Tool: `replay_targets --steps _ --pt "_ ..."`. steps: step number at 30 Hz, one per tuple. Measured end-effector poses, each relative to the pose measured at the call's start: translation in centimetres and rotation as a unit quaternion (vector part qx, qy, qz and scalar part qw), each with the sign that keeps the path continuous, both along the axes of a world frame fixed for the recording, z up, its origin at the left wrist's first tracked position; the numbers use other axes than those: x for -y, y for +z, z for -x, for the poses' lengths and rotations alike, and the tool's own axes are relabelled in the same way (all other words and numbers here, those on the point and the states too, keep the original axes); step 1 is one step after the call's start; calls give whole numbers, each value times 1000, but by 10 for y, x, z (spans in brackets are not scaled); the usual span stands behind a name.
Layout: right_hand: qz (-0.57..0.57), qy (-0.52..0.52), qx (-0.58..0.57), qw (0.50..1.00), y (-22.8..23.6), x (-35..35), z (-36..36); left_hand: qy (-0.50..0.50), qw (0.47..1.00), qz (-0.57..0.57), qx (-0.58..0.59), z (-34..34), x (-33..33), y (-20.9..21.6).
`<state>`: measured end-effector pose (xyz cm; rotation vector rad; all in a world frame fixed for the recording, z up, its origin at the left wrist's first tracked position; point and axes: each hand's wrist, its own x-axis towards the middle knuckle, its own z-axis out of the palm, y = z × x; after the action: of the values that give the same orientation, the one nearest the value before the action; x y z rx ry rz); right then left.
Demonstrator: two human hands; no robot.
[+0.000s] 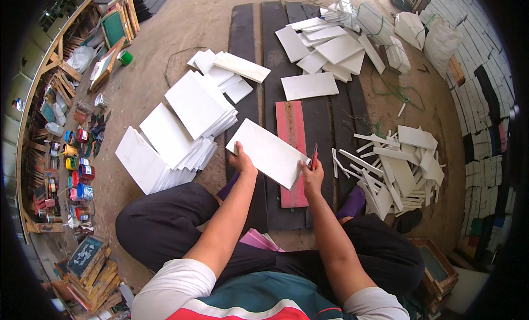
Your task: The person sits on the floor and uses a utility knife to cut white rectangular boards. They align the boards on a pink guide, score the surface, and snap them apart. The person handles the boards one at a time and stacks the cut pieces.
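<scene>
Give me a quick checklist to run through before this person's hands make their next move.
1. Thin white rectangular panel steadied by left hand and right hand: ok.
2. Slim red-handled cutter in the right hand: ok.
3. Cutter's blade safely retracted: cannot tell, too small.
4. Long pinkish-red board fully uncovered in this view: not ok, the panel hides part.
5. Pile of narrow white offcuts clear of that board: ok.

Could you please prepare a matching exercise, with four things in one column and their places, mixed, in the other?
1. thin white rectangular panel
2. slim red tool
3. long pinkish-red board
4. green cylindrical container

A. in the right hand only
B. upper left of the picture
C. between left hand and right hand
D. on long black planks

Pairs: 1-C, 2-A, 3-D, 4-B
</scene>
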<state>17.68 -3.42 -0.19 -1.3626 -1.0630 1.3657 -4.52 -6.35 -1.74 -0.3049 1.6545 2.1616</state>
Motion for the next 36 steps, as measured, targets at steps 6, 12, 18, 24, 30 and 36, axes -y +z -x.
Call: replay_targets --steps 6,12,18,24,30,36 --pt "191 12 -33 981 8 6 2 35 996 31 71 6 9 -18" --pt "124 26 -41 991 4 -29 1 -123 990 -27 57 25 21 -27" --pt "48 103 6 994 21 -101 -29 -171 970 157 -69 25 19 -1" --pt "124 187 44 974 -25 -103 -23 -348 720 278 -533 -8 21 6" --pt "157 196 54 966 -88 -102 -8 -593 490 316 -555 -45 10 9" --pt "160 207 78 962 -107 -99 9 -648 348 349 -580 -42 -7 2"
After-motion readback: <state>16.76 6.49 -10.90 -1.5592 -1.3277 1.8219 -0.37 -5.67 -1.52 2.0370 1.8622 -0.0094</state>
